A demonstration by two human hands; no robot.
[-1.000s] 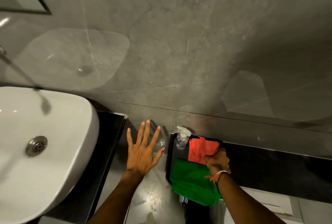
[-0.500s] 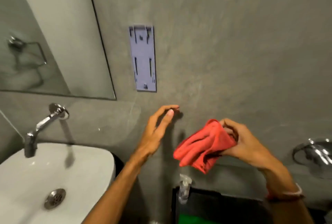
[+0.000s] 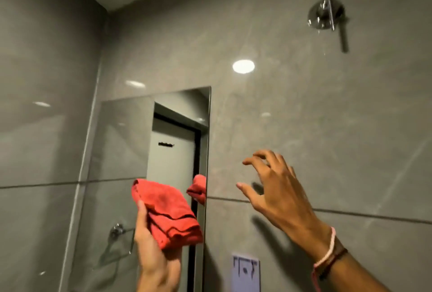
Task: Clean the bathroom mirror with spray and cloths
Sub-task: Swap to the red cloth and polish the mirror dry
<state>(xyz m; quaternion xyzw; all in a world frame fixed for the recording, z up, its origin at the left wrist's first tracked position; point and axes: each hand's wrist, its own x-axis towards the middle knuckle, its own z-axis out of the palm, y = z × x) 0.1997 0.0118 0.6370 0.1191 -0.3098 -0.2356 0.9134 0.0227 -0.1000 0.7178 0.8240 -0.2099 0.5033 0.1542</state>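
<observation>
The frameless mirror (image 3: 131, 146) hangs on the grey tiled wall left of centre and reflects a door. A folded red cloth (image 3: 167, 213) is held up in front of the mirror's lower right part by my left hand (image 3: 152, 252), whose fingers grip it from below. The cloth's reflection shows at the mirror's right edge. My right hand (image 3: 278, 188) is raised to the right of the mirror, in front of the wall, fingers spread and empty, with bands on the wrist. The spray bottle and the green cloth are out of view.
A chrome wall fitting (image 3: 325, 16) sits high on the right. A pale plastic wall bracket (image 3: 246, 273) is mounted low, right of the mirror. A towel ring (image 3: 119, 233) appears in the mirror's lower part. A side wall meets the mirror's left edge.
The view has swung up from the basin to the mirror. The red cloth has passed from my right hand to my left hand, and my right hand is now empty.
</observation>
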